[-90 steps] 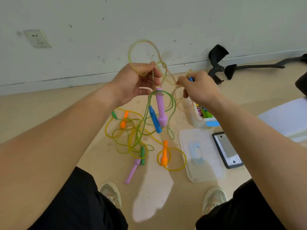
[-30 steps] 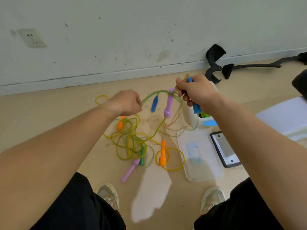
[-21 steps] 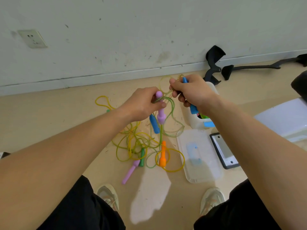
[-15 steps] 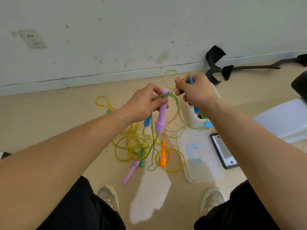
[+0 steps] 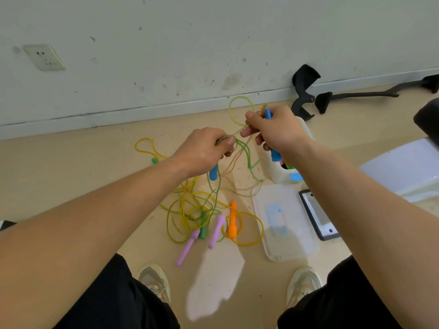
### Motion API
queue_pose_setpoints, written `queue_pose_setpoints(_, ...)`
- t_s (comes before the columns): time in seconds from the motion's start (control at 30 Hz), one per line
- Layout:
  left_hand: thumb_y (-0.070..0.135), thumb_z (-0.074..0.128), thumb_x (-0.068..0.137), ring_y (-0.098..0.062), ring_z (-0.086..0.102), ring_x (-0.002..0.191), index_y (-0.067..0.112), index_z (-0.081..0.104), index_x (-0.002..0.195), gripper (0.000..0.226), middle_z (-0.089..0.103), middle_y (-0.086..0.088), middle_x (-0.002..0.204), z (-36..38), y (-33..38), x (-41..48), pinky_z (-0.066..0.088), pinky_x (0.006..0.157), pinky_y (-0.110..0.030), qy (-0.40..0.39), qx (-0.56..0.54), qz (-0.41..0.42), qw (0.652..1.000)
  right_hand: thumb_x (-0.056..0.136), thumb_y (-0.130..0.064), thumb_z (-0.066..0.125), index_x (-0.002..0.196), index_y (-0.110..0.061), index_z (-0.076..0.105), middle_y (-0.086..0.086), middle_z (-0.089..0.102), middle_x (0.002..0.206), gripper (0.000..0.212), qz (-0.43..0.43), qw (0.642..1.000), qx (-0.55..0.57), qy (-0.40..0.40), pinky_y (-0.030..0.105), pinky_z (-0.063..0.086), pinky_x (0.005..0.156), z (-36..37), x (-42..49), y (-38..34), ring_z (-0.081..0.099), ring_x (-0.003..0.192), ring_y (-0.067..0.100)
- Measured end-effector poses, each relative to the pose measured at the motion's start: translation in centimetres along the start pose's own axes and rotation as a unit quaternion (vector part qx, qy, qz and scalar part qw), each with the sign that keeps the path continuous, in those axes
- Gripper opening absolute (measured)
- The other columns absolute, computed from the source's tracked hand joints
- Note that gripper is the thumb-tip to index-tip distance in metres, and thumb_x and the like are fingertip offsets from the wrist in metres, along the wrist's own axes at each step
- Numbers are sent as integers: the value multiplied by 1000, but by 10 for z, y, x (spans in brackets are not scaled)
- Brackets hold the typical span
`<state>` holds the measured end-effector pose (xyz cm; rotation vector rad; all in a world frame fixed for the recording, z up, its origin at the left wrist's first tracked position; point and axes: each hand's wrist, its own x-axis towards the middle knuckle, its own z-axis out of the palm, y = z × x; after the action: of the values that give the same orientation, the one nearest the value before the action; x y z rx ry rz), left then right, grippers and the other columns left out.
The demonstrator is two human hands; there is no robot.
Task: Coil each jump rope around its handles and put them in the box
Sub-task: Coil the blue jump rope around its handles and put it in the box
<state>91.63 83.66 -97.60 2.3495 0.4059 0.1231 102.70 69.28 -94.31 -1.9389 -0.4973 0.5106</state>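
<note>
My right hand [image 5: 276,131] grips a blue handle [image 5: 268,114] upright and pinches a pale beaded rope, which makes a loop [image 5: 240,110] above my fingers. My left hand [image 5: 204,150] pinches the same rope just to the left. A second blue handle [image 5: 213,172] hangs below my left hand. On the floor lies a tangle of yellow and green ropes [image 5: 192,210] with an orange handle [image 5: 232,220], two purple handles [image 5: 216,230] and a green handle [image 5: 203,226]. The clear box [image 5: 283,173] stands behind my right wrist with coloured handles inside.
The box's clear lid [image 5: 283,224] lies flat on the floor to the right of the tangle, with a dark-framed tablet [image 5: 318,214] beside it. A black stand [image 5: 306,91] lies by the wall. My two shoes [image 5: 155,281] are at the bottom.
The purple handle that my left hand held has dropped to the floor beside the orange one. My left hand now pinches the pale rope close to my right hand.
</note>
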Motion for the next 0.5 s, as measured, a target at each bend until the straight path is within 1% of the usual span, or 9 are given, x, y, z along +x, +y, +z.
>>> queue_pose_setpoints(0.1,33,63,96,-6,69,70,22,64,94,11,73,8,69,-4,0,0,55,72,-29,-27,-8,-15,999,101,-31,56,91,-10,64,-2,75,74,25,-4,1000,-14,-2,21,41,45,1,0,1,50,46,5)
queue_pose_setpoints(0.13,32,64,95,-6,69,67,23,62,98,10,73,6,67,-6,0,-1,53,67,-24,-46,-21,-18,999,101,-31,56,91,-10,64,-2,74,73,25,-4,1000,-15,4,21,40,44,1,0,1,50,45,5)
queue_pose_setpoints(0.2,27,60,98,-11,68,64,19,61,106,11,72,0,67,-11,2,-3,51,61,-17,-88,-74,-20,993,101,-31,55,92,-10,64,-2,73,72,25,1,1000,-19,23,22,40,45,0,1,2,51,45,5)
queue_pose_setpoints(0.23,24,56,101,-15,69,65,16,63,107,13,73,-3,69,-14,1,-3,50,60,-16,-102,-100,-24,989,102,-30,53,92,-10,64,-3,72,71,25,6,999,-21,34,23,40,46,-1,3,2,51,47,6)
queue_pose_setpoints(0.27,22,51,103,-18,70,67,12,64,106,16,74,-5,72,-16,0,-2,51,60,-17,-111,-119,-39,986,102,-29,51,94,-10,63,-3,71,71,24,14,999,-23,46,23,40,48,-2,4,3,52,50,7)
queue_pose_setpoints(0.33,19,44,106,-23,72,71,8,64,101,23,75,-9,77,-19,-5,0,53,62,-22,-115,-138,-98,979,103,-27,48,95,-11,61,-2,70,72,23,28,997,-24,72,26,41,52,-4,7,6,52,56,12)
queue_pose_setpoints(0.4,18,41,106,-29,73,77,6,62,96,27,76,-11,79,-21,-14,3,54,69,-29,-115,-115,-152,975,104,-27,47,93,-11,61,-2,69,73,23,36,995,-22,91,29,42,55,-5,9,8,51,57,13)
queue_pose_setpoints(0.43,18,41,106,-29,73,77,5,63,95,28,76,-10,78,-21,-18,3,53,73,-32,-117,-94,-172,974,104,-27,48,93,-12,62,-2,69,72,23,39,995,-19,95,29,42,56,-6,10,9,50,56,11)
queue_pose_setpoints(0.5,18,41,106,-27,71,73,3,64,95,30,75,-10,76,-21,-24,3,54,75,-34,-121,-69,-194,971,104,-27,49,94,-12,63,-3,69,71,23,40,994,-6,98,27,41,53,-6,11,8,48,53,9)
